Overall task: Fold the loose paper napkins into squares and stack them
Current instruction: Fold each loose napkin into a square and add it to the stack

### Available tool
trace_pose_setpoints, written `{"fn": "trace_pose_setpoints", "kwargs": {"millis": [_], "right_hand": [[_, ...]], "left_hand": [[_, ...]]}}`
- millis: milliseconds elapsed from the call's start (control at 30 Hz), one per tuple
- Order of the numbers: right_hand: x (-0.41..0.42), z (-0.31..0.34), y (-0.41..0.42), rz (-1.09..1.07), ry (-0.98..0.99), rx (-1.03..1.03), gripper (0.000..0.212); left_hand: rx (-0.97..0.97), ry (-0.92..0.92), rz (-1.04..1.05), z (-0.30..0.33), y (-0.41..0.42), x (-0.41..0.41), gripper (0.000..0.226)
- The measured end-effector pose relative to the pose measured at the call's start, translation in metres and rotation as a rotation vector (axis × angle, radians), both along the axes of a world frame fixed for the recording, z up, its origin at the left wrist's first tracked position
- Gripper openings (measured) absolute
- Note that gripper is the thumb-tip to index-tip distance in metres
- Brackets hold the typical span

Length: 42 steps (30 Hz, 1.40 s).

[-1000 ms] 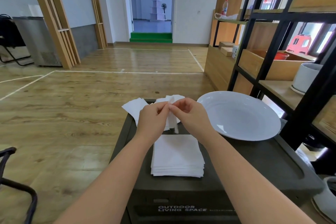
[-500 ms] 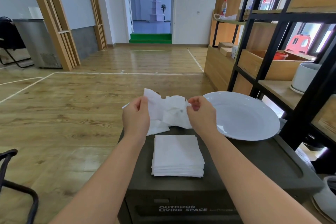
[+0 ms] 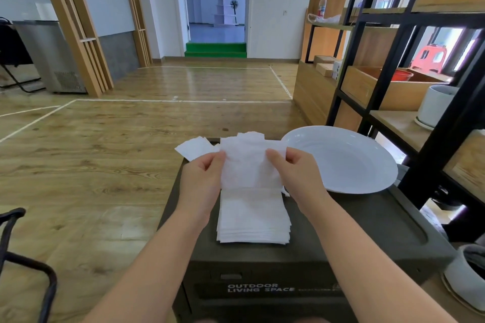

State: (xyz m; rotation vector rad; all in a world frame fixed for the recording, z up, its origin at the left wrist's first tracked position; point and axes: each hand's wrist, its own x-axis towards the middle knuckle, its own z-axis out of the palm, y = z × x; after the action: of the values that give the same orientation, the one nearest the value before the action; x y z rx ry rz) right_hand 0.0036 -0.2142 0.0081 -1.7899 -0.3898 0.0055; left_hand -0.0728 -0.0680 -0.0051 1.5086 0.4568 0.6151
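I've got one loose napkin (image 3: 249, 165) spread above the stack (image 3: 253, 217), left hand (image 3: 203, 178) and right hand (image 3: 296, 173) each pinching a side edge. Trick is probably keeping it taut, matching corners before creasing, then dropping it square on the pile.

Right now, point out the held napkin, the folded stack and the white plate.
held napkin (image 3: 249, 168), head view, middle of the sheet
folded stack (image 3: 253, 217), head view, top napkin
white plate (image 3: 378, 162), head view, right inner rim

left hand (image 3: 203, 178) pinching, right hand (image 3: 294, 174) pinching, forearms extended
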Motion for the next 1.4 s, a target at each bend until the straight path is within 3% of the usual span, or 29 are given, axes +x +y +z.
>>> {"fn": "trace_pose_setpoints", "kwargs": {"millis": [133,267,367,533,633,1000,1267,1400], "right_hand": [[-0.006,-0.022,-0.009,-0.049,-0.009,-0.138,0.048],[-0.01,-0.043,-0.021,-0.055,-0.059,-0.239,0.045],[-0.014,-0.054,-0.028,0.021,-0.016,-0.178,0.04],[-0.014,-0.06,-0.031,0.042,0.119,-0.016,0.015],[-0.011,-0.062,-0.032,0.037,0.164,0.022,0.017],[-0.011,-0.061,-0.03,-0.003,0.093,-0.035,0.008],[-0.01,-0.066,-0.032,0.044,0.097,-0.023,0.022],[-0.01,-0.066,-0.032,0.023,0.097,-0.02,0.018]], "left_hand": [[0.357,0.106,0.108,-0.019,-0.003,-0.011,0.022],[0.579,0.179,0.112,-0.035,-0.004,-0.02,0.024],[0.756,0.21,0.139,-0.044,-0.007,-0.028,0.03],[0.57,0.102,0.073,-0.047,0.001,-0.025,0.044],[0.492,0.101,0.029,-0.05,0.004,-0.026,0.048],[0.519,0.158,0.037,-0.052,0.004,-0.026,0.055],[0.56,0.172,-0.006,-0.056,0.005,-0.026,0.052],[0.535,0.125,0.005,-0.056,0.005,-0.026,0.052]]}}
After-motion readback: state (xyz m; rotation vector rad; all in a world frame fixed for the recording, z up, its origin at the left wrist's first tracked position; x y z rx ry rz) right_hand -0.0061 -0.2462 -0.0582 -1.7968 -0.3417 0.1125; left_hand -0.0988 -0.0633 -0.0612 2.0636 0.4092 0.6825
